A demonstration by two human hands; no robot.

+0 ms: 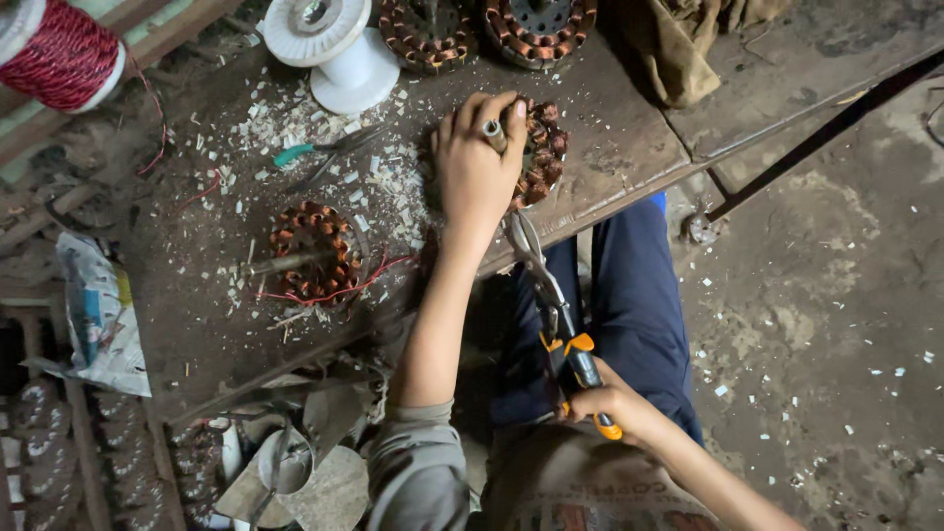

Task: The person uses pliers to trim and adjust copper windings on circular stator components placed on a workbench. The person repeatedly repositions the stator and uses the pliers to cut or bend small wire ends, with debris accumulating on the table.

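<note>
Evidently the left hand (479, 167) pressed down on a copper-wound stator (536, 152) at the counter (610, 147) edge, its grip closed over the near rim to steady it. Below, the right hand (608, 401) was clamped on orange-handled scissors (551, 295), blades pointing up toward the coil. The hand hid much of the stator; the blade tips probably sat under the wrist.

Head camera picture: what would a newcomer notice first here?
The left hand presses on a copper-wound stator at the edge of the dusty workbench. The right hand holds orange-handled scissors pointing up toward it. A second stator with red wire lies to the left, below a white spool.
</note>
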